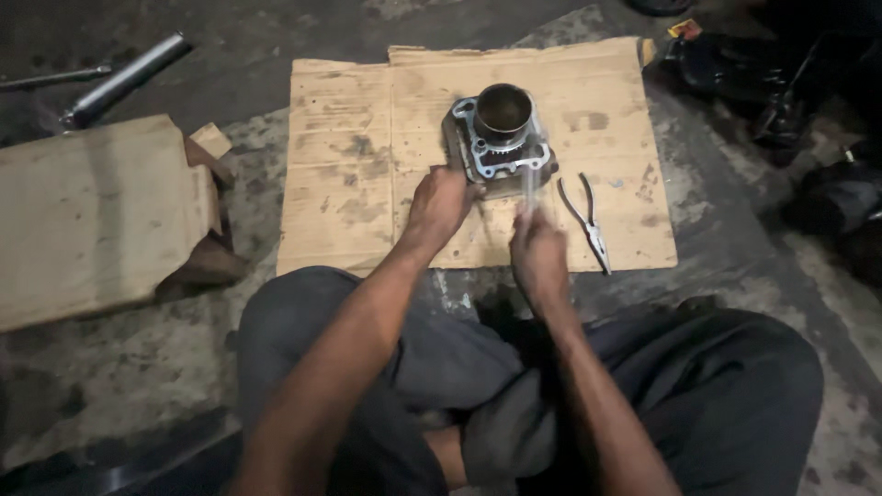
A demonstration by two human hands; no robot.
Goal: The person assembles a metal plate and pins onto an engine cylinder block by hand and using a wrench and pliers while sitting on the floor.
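Grey finned metal engine cylinder (pixel 499 140) upright on stained brown cardboard sheet (pixel 367 156). Left hand (pixel 439 208) steadying its side; right hand (pixel 537 250) pinching blurred thin tool. Long-nose pliers (pixel 589 220) unused beside. Work seemingly midway.

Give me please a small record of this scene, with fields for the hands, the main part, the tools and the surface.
left hand: touching the cylinder's near-left side
right hand: holds a thin blurred tool; kind unclear
cylinder: metal, bore upward, on the cardboard
pliers: lying on the cardboard, right of the cylinder
cardboard: flat on the floor
wood block: left, off the cardboard
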